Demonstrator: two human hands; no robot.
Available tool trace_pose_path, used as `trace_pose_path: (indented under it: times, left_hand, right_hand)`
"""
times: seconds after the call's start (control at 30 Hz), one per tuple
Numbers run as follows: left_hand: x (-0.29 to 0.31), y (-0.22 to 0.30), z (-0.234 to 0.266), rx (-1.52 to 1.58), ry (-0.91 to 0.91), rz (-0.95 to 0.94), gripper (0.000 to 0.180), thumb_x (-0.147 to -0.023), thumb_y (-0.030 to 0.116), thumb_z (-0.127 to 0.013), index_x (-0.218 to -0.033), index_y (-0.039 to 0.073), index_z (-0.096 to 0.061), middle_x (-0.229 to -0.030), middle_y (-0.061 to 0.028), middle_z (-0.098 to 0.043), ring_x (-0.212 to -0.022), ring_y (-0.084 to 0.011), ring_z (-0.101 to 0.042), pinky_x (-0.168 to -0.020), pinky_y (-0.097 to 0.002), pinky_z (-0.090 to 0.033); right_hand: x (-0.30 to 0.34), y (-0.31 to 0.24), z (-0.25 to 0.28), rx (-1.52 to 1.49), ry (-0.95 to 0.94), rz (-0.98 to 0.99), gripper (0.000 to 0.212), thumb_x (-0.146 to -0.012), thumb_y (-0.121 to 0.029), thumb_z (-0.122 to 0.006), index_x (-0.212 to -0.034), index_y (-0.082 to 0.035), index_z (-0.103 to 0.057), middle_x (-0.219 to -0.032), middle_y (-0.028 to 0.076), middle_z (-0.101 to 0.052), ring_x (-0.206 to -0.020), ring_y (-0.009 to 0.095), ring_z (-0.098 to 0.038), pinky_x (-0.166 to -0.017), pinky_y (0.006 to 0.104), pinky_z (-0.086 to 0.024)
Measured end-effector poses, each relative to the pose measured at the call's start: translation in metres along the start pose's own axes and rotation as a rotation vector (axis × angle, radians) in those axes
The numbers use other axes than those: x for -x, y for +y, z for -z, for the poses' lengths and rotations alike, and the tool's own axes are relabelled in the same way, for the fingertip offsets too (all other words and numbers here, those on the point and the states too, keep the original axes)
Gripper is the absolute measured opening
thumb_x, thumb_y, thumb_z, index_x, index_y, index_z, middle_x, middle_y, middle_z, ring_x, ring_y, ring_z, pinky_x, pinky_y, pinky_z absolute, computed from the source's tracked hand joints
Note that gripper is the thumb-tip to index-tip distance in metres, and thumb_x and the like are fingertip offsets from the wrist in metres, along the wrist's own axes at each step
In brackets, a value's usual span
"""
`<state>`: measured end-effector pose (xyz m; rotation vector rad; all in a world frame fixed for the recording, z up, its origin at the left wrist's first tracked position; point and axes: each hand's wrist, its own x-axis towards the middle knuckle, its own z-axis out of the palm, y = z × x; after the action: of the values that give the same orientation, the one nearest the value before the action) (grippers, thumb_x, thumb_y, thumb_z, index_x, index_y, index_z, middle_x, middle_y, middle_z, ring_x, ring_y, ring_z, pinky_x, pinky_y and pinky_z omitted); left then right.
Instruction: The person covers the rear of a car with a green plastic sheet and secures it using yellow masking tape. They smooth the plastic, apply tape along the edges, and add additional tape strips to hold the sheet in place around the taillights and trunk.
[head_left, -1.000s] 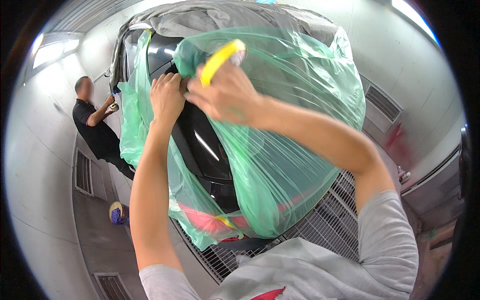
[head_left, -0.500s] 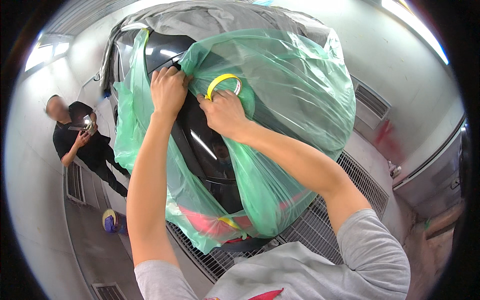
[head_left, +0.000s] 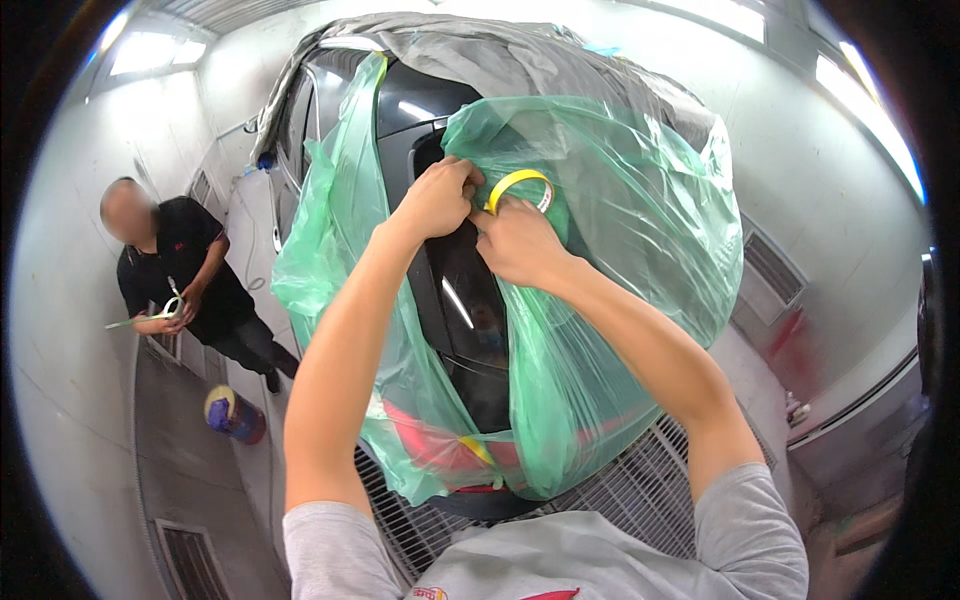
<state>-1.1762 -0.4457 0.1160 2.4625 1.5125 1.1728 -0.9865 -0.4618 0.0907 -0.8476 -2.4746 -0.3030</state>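
A dark car (head_left: 455, 285) stands before me, partly covered with thin green plastic masking film (head_left: 620, 190). A bare dark strip of bodywork shows between two sheets of film. My left hand (head_left: 440, 197) is closed at the left edge of the right sheet, its fingertips pinching the film; whether tape is also between them is hidden. Just right of it, my right hand (head_left: 525, 243) is closed on a roll of yellow masking tape (head_left: 520, 180), which sticks up above the fingers. The two hands almost touch.
A grey cloth cover (head_left: 500, 60) lies over the car's roof. At the left, a person in black (head_left: 190, 260) holds a roll of tape. A bucket (head_left: 235, 415) stands on the floor there. Metal floor grating (head_left: 610, 490) runs beneath the car's near end.
My left hand has moved down the film edge, closer to the right hand and tape roll. The view has shifted, and the person at the left has turned and lowered their hands.
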Motion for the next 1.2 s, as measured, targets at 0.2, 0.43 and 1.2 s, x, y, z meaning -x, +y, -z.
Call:
trace_pose_path:
  times: [0.2,0.43,1.2]
  left_hand:
    - [0.01,-0.007,0.006,-0.01,-0.058,-0.071,0.024,-0.087,0.005,-0.059,-0.104,0.0,-0.074,-0.107,-0.0249,-0.074,-0.106,-0.0428,-0.069,-0.092,-0.0478,-0.055]
    - [0.023,0.002,0.015,0.156,-0.139,-0.014,0.029,-0.104,0.028,-0.057,-0.111,0.0,-0.063,-0.098,-0.0215,-0.072,-0.094,-0.0428,-0.068,-0.081,-0.0468,-0.052]
    - [0.038,-0.017,-0.02,-0.288,0.383,-0.29,0.014,-0.087,0.006,-0.068,-0.098,-0.001,-0.068,-0.117,-0.0133,-0.066,-0.105,-0.0358,-0.064,-0.096,-0.0444,-0.051]
  right_hand:
    - [0.013,0.009,0.038,-0.369,-0.028,0.051,0.079,-0.091,-0.002,-0.056,-0.162,-0.002,-0.023,-0.107,0.027,-0.067,-0.094,0.044,-0.067,-0.09,0.0511,-0.052]
    - [-0.004,0.001,0.047,-0.75,-0.275,-0.231,0.095,-0.094,-0.004,-0.065,-0.164,0.003,-0.001,-0.083,0.015,-0.071,-0.062,0.02,-0.065,-0.065,0.0346,-0.054]
    - [0.002,0.012,0.05,0.391,-0.41,0.074,0.047,-0.088,-0.01,-0.057,-0.134,-0.012,-0.068,-0.084,0.014,-0.073,-0.077,0.033,-0.074,-0.066,0.0471,-0.058]
